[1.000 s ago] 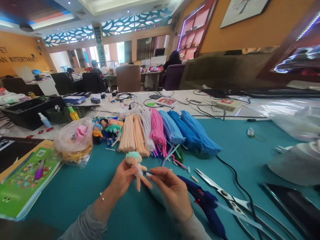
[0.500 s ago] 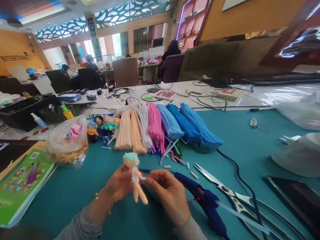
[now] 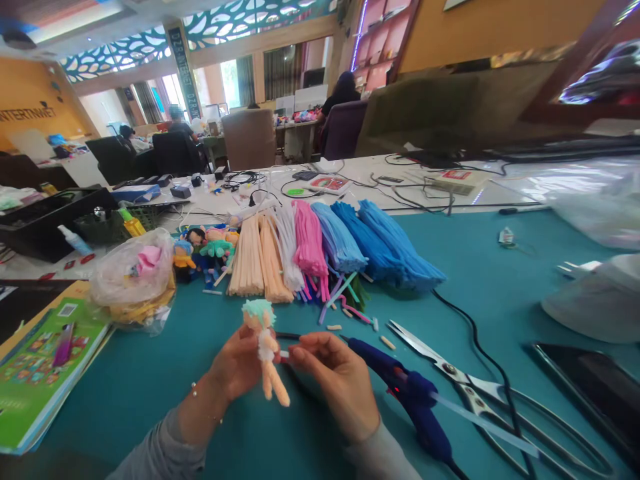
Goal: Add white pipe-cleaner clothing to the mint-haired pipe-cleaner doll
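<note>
While my left hand [image 3: 235, 367] is holding the doll [image 3: 267, 347]: I am seeing its fingers bending around the upper body from behind, closed on it.
Doll: mint hair is topping it, a white fuzzy band is wrapping its middle, and its peach legs are hanging below the left fingers, clear of the worktop [image 3: 165, 400].
Right hand [image 3: 340, 377]: thumb and forefinger are meeting on a small white piece [image 3: 285, 355], which is pointing at the doll's side; whether it is touching, I am failing to tell from my remote seat.
Glue gun [image 3: 395, 380]: it is lying just right of the right fingers, its red light glowing, its translucent stick [image 3: 485, 425] crossing the scissors [image 3: 450, 369].
Fuzzy stems [image 3: 309, 243]: peach, white, pink and blue bundles are lying beyond both hands' fingers.
Plastic bag [image 3: 133, 273]: it is sitting beyond the left fingers, to their left, with small dolls [image 3: 215, 245] lying beside it.
</note>
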The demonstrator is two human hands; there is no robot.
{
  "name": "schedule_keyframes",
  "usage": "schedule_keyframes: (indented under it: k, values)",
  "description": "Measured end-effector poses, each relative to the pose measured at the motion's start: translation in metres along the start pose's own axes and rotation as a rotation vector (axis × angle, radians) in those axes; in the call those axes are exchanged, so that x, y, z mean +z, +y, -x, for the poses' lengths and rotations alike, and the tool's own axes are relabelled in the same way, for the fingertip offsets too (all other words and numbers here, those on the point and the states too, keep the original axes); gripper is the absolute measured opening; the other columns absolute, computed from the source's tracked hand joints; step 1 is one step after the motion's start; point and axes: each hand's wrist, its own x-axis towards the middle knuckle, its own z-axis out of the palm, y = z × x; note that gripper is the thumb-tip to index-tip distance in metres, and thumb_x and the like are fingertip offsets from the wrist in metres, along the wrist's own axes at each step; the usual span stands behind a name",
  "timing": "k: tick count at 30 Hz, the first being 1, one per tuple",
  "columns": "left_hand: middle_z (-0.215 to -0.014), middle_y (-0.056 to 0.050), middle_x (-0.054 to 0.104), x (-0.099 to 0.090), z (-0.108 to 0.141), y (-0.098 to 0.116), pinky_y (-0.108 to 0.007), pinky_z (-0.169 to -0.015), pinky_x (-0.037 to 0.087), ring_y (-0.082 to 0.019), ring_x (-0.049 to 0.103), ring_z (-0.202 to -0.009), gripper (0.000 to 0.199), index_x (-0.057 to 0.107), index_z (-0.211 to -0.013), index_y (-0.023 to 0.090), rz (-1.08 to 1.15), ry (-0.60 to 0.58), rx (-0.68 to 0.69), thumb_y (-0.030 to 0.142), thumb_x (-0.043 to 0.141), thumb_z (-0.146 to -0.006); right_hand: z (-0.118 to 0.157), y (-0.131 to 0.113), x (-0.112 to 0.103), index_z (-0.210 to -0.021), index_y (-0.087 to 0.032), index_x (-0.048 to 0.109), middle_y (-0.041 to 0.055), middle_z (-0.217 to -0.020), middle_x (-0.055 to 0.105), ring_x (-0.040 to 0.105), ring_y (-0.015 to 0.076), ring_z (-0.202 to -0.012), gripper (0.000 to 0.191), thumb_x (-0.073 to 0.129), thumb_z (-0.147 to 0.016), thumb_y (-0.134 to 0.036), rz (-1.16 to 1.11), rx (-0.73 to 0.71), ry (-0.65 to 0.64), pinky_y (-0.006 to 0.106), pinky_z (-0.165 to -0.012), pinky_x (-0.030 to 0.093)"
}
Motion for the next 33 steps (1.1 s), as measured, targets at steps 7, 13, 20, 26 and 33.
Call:
schedule_keyframes:
  k: [7, 13, 20, 26, 33]
  values:
    - [-0.07, -0.001, 0.056, 0.0, -0.001, 0.001, -0.028, -0.062, 0.049, -0.014, 0.057, -0.064, 0.034, 0.062, -0.087, 0.015, 0.021, 0.0, -0.001, 0.024, 0.077, -0.058, 0.0, -0.007, -0.003, -0.072, -0.019, 0.063, 0.0014, -0.06, 0.068, 0.067, 0.0198, -0.059, 0.043, 0.079, -0.054, -0.054, 0.024, -0.008, -0.009, 0.032, -0.058, 0.055]
    - [-0.07, 0.0, 0.058, 0.001, -0.001, 0.001, -0.028, -0.064, 0.047, -0.014, 0.057, -0.063, 0.033, 0.063, -0.082, 0.016, 0.002, -0.005, 0.003, 0.026, 0.08, -0.056, 0.005, -0.012, -0.002, -0.072, -0.018, 0.066, 0.001, -0.06, 0.067, 0.062, 0.0165, -0.058, 0.038, 0.075, -0.059, -0.053, 0.119, -0.044, -0.055, 0.028, -0.056, 0.051]
    - [-0.072, -0.002, 0.061, -0.001, -0.001, 0.0, -0.027, -0.062, 0.047, -0.014, 0.059, -0.063, 0.029, 0.065, -0.077, 0.015, -0.011, -0.011, -0.007, 0.029, 0.08, -0.056, 0.009, -0.02, 0.001, -0.06, -0.019, 0.062, -0.0011, -0.057, 0.058, 0.049, 0.0127, -0.055, 0.031, 0.065, -0.072, -0.047, 0.276, -0.1, -0.114, 0.024, -0.052, 0.04]
    - [-0.071, -0.002, 0.061, 0.002, -0.001, 0.002, -0.029, -0.064, 0.049, -0.015, 0.06, -0.062, 0.029, 0.065, -0.079, 0.014, 0.011, 0.0, 0.011, 0.025, 0.079, -0.056, 0.003, -0.016, -0.004, -0.063, -0.019, 0.057, -0.0027, -0.055, 0.051, 0.043, 0.0122, -0.051, 0.033, 0.058, -0.076, -0.049, 0.359, -0.118, -0.115, 0.024, -0.049, 0.036]
    - [-0.071, -0.001, 0.064, -0.004, -0.004, -0.001, -0.03, -0.067, 0.05, -0.014, 0.062, -0.062, 0.029, 0.064, -0.081, 0.012, 0.045, -0.012, 0.007, 0.019, 0.078, -0.057, 0.021, -0.034, -0.022, -0.061, -0.024, 0.057, 0.0008, -0.058, 0.054, 0.051, 0.0178, -0.055, 0.027, 0.055, -0.08, -0.043, 0.458, -0.161, -0.123, 0.028, -0.052, 0.043]
